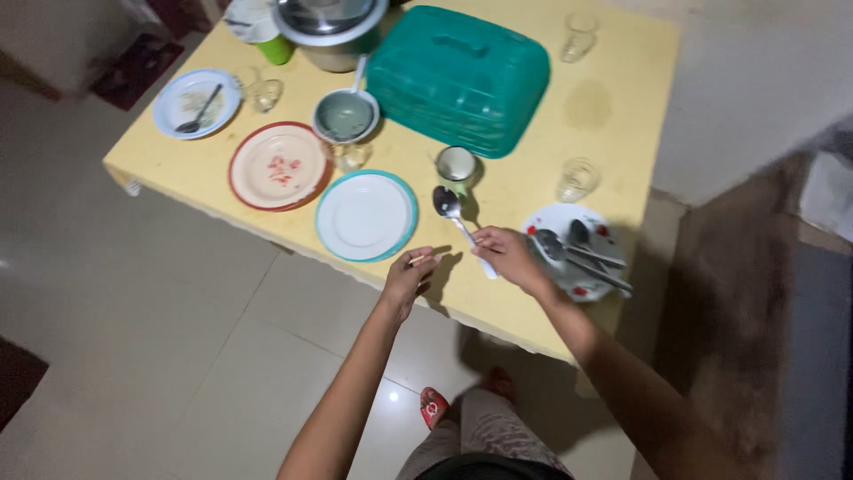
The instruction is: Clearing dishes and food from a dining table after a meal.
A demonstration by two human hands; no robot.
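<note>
Both my hands work low: left hand point(407, 277) pinches a thin stick point(425, 258), right hand point(506, 256) grips a spoon point(451, 212); the plate point(569, 222) beside holds more spoons point(577, 253).

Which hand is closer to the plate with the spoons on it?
Right. The right hand holds a spoon just beside the spoon plate, at its left edge. The left hand is farther left, near the teal-rimmed plate.
</note>
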